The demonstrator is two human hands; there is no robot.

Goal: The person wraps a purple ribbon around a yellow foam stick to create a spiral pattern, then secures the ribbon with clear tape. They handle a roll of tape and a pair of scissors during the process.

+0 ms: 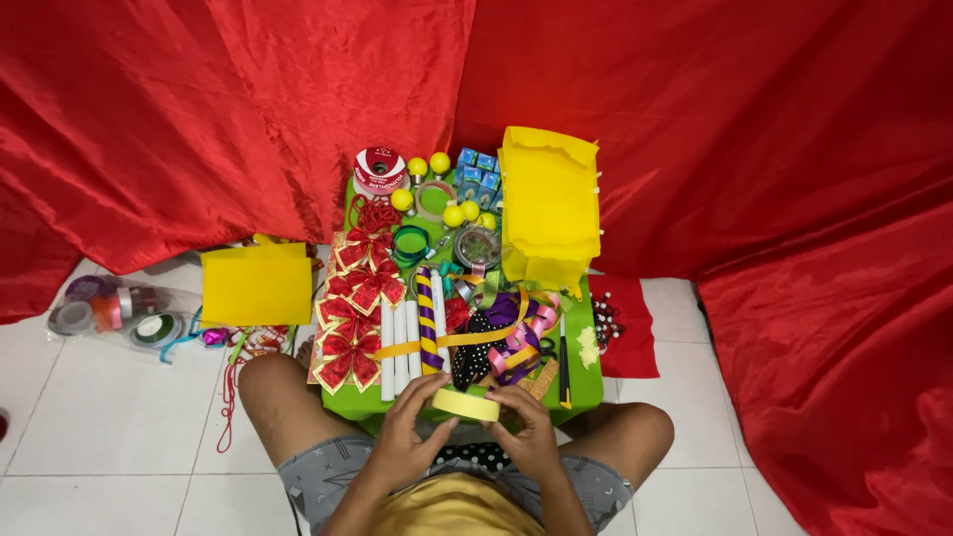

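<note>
Both hands, left hand (405, 429) and right hand (528, 429), gripping a pale yellow roll of tape (466, 404) at the near edge of the crowded green desk (586, 389). Could knock the white paper rolls (400, 349) just beyond, given the clutter.

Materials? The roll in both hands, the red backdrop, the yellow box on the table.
Roll: looks like pale yellow paper tape, matte, wound as a flat ring; both hands grip it.
Backdrop: satin-like fabric, glossy, with shiny creases and soft folds.
Yellow box: probably thin paper or non-woven sheet, matte, with limp, crumpled walls.
</note>
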